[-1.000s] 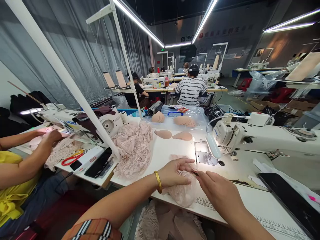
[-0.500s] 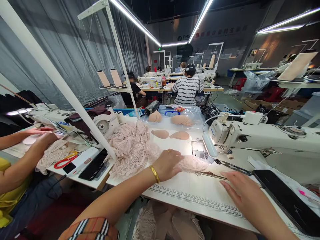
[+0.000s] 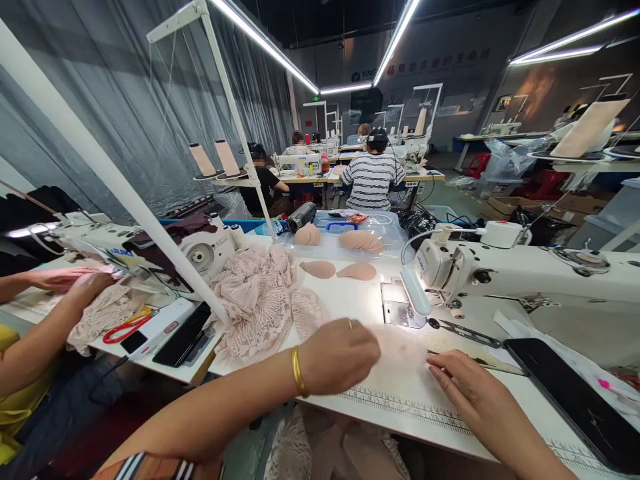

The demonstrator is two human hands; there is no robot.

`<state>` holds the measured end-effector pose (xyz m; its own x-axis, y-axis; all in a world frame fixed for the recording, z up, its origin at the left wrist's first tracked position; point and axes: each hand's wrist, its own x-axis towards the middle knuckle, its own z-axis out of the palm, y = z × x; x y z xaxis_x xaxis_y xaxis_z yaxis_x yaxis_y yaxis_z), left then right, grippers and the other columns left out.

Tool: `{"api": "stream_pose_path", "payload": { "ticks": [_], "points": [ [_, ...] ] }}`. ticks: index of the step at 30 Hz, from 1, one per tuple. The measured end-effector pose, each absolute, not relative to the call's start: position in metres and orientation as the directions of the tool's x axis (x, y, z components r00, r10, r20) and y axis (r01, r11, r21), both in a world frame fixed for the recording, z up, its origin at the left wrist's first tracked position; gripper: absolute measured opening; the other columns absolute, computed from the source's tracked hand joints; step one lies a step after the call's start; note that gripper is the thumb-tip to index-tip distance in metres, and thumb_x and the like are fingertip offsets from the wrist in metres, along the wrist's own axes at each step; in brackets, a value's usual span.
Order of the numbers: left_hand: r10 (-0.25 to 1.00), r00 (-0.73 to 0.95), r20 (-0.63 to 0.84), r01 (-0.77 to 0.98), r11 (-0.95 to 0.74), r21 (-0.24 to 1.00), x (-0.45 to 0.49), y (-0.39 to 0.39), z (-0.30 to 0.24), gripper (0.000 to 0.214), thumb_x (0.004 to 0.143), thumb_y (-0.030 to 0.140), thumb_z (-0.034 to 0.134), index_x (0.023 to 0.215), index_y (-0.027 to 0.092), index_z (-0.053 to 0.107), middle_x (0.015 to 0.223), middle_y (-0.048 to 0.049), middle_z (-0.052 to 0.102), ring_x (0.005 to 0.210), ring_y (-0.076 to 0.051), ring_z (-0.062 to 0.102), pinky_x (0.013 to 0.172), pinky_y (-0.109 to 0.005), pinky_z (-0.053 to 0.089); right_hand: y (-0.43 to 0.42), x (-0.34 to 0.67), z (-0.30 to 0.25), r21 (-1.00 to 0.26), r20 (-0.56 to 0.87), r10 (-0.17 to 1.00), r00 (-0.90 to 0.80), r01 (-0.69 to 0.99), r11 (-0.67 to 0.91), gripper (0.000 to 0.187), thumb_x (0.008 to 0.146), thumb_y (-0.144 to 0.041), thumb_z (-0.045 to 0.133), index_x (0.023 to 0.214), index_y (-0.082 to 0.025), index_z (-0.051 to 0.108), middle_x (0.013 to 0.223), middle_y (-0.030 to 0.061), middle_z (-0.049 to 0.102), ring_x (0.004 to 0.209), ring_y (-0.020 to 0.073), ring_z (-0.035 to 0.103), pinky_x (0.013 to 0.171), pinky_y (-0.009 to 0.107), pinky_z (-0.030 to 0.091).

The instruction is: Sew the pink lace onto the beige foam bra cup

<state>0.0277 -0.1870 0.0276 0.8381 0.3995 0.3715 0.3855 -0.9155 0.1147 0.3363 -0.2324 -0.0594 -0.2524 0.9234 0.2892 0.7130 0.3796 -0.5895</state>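
A pale, sheer lace piece (image 3: pixel 403 350) is stretched low over the sewing table (image 3: pixel 357 300), blurred, between my two hands. My left hand (image 3: pixel 340 357), with a gold bracelet and ring, is closed palm down at its left end; the fingertips are hidden. My right hand (image 3: pixel 463 380) has its thumb and fingertips together at the right end of the piece. Beside my right fingers lies a thin metal tool (image 3: pixel 493 364), partly covered. Behind the lace stands the white sewing machine (image 3: pixel 440 273), its lamp lit over the metal needle plate (image 3: pixel 401 313).
Crumpled lace fabric (image 3: pixel 255 293) lies left. Two beige teardrop pads (image 3: pixel 356 271) sit before a clear plastic bin lid (image 3: pixel 320 247) with stacked pads. Thread snips (image 3: pixel 470 333) and a black phone (image 3: pixel 570 400) are right. A co-worker's arm (image 3: pixel 55 333) works at the left machine.
My left hand has curled closed and moved slightly toward me. The lace has come away from the needle area, nearer to me. My right fingers have closed together and shifted left.
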Motion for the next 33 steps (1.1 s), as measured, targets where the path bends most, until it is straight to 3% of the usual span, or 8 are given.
{"api": "stream_pose_path", "payload": {
  "ticks": [4,7,10,16,20,25,29,33],
  "points": [
    [0.294,0.948,0.122,0.226,-0.892,0.391,0.009,-0.207,0.000,0.025,0.098,0.040,0.065,0.083,0.020,0.064,0.100,-0.0038,0.078,0.089,-0.018,0.070,0.087,-0.034,0.049,-0.225,0.329,-0.052,-0.656,0.190,0.949,-0.251,0.687,0.313,0.029,0.102,-0.052,0.048,0.109,-0.032,0.069,0.106,0.0039,0.071,0.093,0.0217,0.068,0.077,0.031,0.056],
    [0.508,0.847,0.154,0.354,-0.757,0.549,0.003,-0.201,0.000,0.023,0.102,0.040,0.057,0.098,0.020,0.069,0.100,-0.0059,0.078,0.095,-0.019,0.070,0.093,-0.033,0.049,-0.212,0.310,-0.043,-0.689,0.147,0.949,-0.279,0.659,0.300,0.034,0.102,-0.053,0.046,0.108,-0.029,0.069,0.106,0.0063,0.071,0.097,0.0246,0.067,0.082,0.037,0.054],
    [0.738,0.655,0.161,0.572,-0.624,0.532,0.009,-0.186,-0.001,0.023,0.100,0.036,0.057,0.112,0.019,0.068,0.110,-0.0093,0.074,0.103,-0.024,0.067,0.096,-0.039,0.050,-0.194,0.287,-0.039,-0.704,0.109,0.955,-0.275,0.657,0.269,0.033,0.100,-0.049,0.047,0.109,-0.025,0.068,0.103,0.0078,0.070,0.096,0.0276,0.066,0.083,0.042,0.051],
    [0.779,0.617,0.110,0.482,-0.484,0.730,0.038,-0.161,-0.021,0.054,0.084,0.032,0.078,0.132,0.020,0.057,0.132,-0.0125,0.064,0.123,-0.027,0.058,0.109,-0.044,0.044,-0.179,0.261,-0.033,-0.754,0.133,0.925,-0.356,0.569,0.328,0.026,0.095,-0.037,0.051,0.110,-0.024,0.067,0.088,0.0030,0.066,0.084,0.0220,0.063,0.077,0.036,0.051],
    [0.748,0.663,-0.030,0.294,-0.223,0.929,0.045,-0.154,-0.025,0.049,0.080,0.035,0.081,0.121,0.018,0.060,0.088,0.0008,0.065,0.081,-0.015,0.060,0.078,-0.029,0.049,-0.193,0.268,-0.018,-0.815,0.141,0.918,-0.369,0.484,0.320,0.028,0.100,-0.045,0.051,0.116,-0.027,0.065,0.093,0.0017,0.063,0.090,0.0205,0.059,0.083,0.035,0.048],
    [0.715,0.689,-0.117,0.321,-0.157,0.934,0.034,-0.150,-0.015,0.039,0.081,0.051,0.077,0.080,0.016,0.059,0.063,0.0071,0.045,0.059,-0.008,0.039,0.056,-0.021,0.031,-0.202,0.283,-0.009,-0.885,0.013,0.929,-0.370,0.428,0.182,0.031,0.098,-0.052,0.057,0.116,-0.027,0.063,0.085,-0.0013,0.054,0.082,0.0193,0.053,0.077,0.033,0.042],
    [0.682,0.708,-0.181,0.328,-0.091,0.940,0.029,-0.142,0.002,0.041,0.089,0.059,0.064,0.090,0.020,0.052,0.064,0.0063,0.055,0.052,-0.010,0.048,0.055,-0.022,0.040,-0.189,0.284,-0.012,-0.928,-0.162,0.850,-0.501,0.369,0.041,0.030,0.096,-0.053,0.060,0.098,-0.024,0.063,0.078,-0.0035,0.047,0.075,0.0166,0.044,0.068,0.030,0.036],
    [0.757,0.621,-0.201,0.675,-0.388,0.627,0.033,-0.107,0.013,0.029,0.098,0.049,0.058,0.097,0.020,0.061,0.071,0.0033,0.068,0.060,-0.014,0.062,0.064,-0.025,0.050,-0.173,0.278,-0.020,-0.972,-0.117,0.855,-0.506,0.236,0.006,0.034,0.093,-0.054,0.065,0.084,-0.023,0.057,0.081,-0.0027,0.051,0.077,0.0160,0.045,0.070,0.029,0.038]
  ]
}}
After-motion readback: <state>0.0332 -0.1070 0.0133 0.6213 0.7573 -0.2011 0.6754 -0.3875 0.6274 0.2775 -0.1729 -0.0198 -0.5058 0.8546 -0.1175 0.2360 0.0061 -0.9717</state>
